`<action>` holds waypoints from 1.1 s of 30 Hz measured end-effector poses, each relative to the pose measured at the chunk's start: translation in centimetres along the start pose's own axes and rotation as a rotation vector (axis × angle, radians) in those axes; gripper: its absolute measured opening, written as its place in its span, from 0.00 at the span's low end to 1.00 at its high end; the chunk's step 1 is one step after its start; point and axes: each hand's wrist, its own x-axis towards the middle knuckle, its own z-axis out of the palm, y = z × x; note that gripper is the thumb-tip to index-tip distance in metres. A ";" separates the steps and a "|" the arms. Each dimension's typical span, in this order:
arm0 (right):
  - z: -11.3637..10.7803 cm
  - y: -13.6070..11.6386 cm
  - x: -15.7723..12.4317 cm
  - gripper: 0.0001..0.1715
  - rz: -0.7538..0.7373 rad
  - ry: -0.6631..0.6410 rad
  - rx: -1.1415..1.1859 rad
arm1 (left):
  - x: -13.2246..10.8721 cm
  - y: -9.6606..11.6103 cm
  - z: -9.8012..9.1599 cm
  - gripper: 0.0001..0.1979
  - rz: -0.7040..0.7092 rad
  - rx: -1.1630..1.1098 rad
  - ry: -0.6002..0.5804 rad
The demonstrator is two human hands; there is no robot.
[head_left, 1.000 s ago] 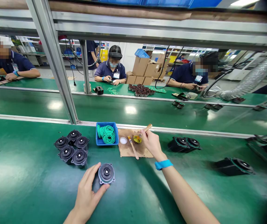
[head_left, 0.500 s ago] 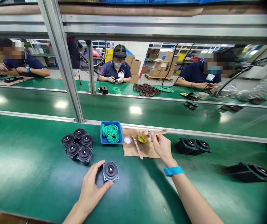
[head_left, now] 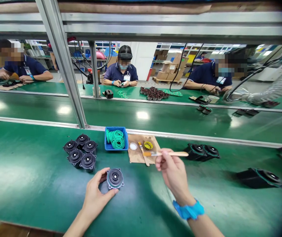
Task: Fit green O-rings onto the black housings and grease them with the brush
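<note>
My left hand (head_left: 98, 192) is closed around the side of a round black motor housing (head_left: 115, 179) with a stepped top, standing on the green bench. In my right hand (head_left: 174, 169) is a small paintbrush (head_left: 177, 153), pinched by its wooden handle with the bristles pointing left. The brush is above a stained piece of cardboard (head_left: 134, 158). On that cardboard lie a second brush (head_left: 144, 154), a white round lid (head_left: 133, 146) and a small open pot of yellow stuff (head_left: 148, 145). A blue bin (head_left: 116, 148) of green rubber rings (head_left: 118, 140) stands beside it.
Several black housings (head_left: 82, 151) stand grouped at left. Two more housings (head_left: 201, 152) and a single one (head_left: 260, 178) are at right. A metal post (head_left: 64, 62) rises from the bench's back rail. Several co-workers (head_left: 121, 70) sit across the far bench.
My right hand has drawn the brush out of the yellow pot and brought it nearer, its handle now almost level. My left hand still holds the housing in place.
</note>
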 end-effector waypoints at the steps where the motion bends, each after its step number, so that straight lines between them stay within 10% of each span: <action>1: 0.6 -0.1 -1.4 0.23 0.088 -0.070 0.100 | 0.0 0.1 0.0 0.28 -0.006 -0.011 0.005; 11: 3.7 1.6 -6.5 0.24 0.424 -0.379 0.348 | -0.4 0.7 -0.3 0.30 -0.018 -0.021 0.006; 33: 3.9 -0.3 -4.5 0.27 0.259 -0.476 0.069 | -1.2 0.9 -1.4 0.33 0.018 0.023 -0.088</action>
